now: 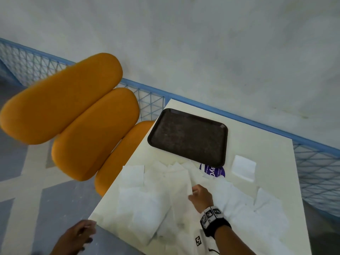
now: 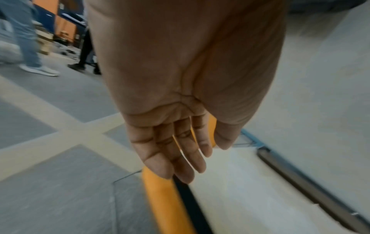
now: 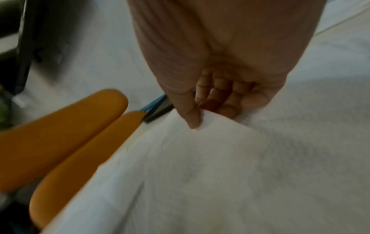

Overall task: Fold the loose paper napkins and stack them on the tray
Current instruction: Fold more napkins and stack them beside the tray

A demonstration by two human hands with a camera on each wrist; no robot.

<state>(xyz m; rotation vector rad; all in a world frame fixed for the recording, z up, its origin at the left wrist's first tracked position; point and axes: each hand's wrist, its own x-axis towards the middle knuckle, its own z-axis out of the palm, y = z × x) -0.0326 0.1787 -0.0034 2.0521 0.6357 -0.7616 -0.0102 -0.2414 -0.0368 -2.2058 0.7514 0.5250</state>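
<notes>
**Thin paper, pinched at one raised edge**

While the right hand (image 3: 218, 95) is pinching a napkin (image 3: 200, 158) between thumb and curled fingers, the sheet is tenting up under the grip and draping away softly, which suggests very light, limp paper that is likely to tear or crumple if pulled hard. Taking it near a corner or edge, as this hand is doing, looks like the sensible hold; flattening it on the table (image 1: 257, 144) before creasing would probably help. Around that pinch, more loose napkins (image 1: 143, 205) are lying overlapped across the near half of the table, and one small folded square (image 1: 243, 167) is sitting apart beside the tray (image 1: 187, 137), which is carrying nothing yet. The left hand (image 2: 176, 145) is hanging off the table's near corner with fingers straight and relaxed, holding nothing. Orange chair cushions (image 1: 77, 115) are standing just beside the table.
</notes>
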